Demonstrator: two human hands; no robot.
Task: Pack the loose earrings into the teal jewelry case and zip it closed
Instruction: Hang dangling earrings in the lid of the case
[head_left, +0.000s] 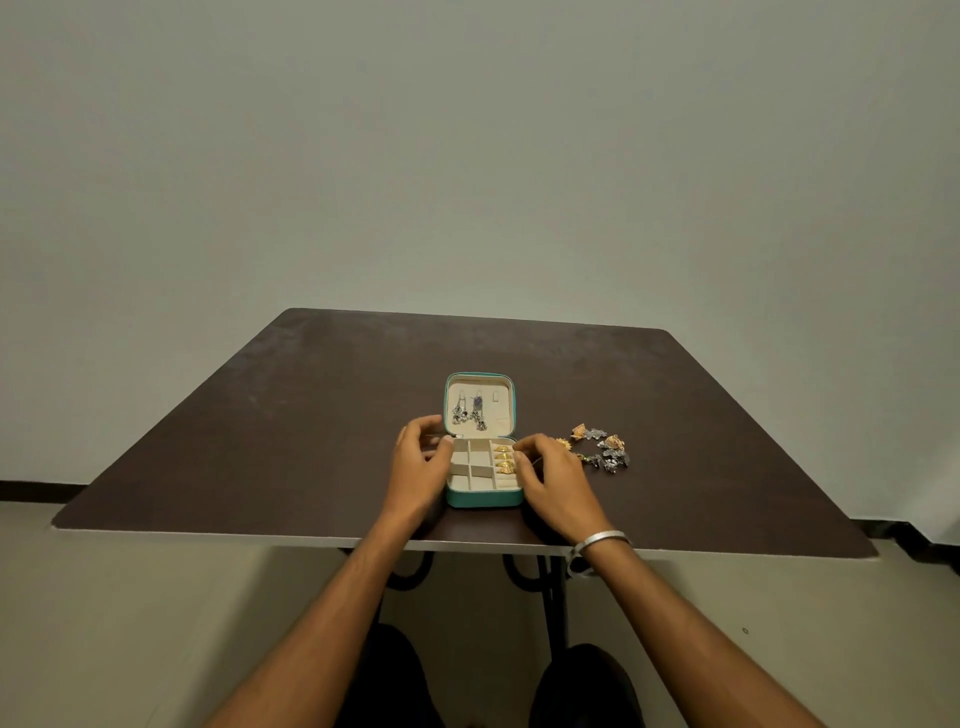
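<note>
Both forearms reach forward toward twelve o'clock, converging slightly. The left hand sits at about eleven o'clock, back up, fingers curled loosely with the thumb tucked toward the right. The right hand sits at one o'clock, palm down, fingers bent and spread, a silver bangle circling its wrist.

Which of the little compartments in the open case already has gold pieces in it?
The long compartment on the right side of the tray, beside the right hand; the other compartments show only bare cream lining.
</note>
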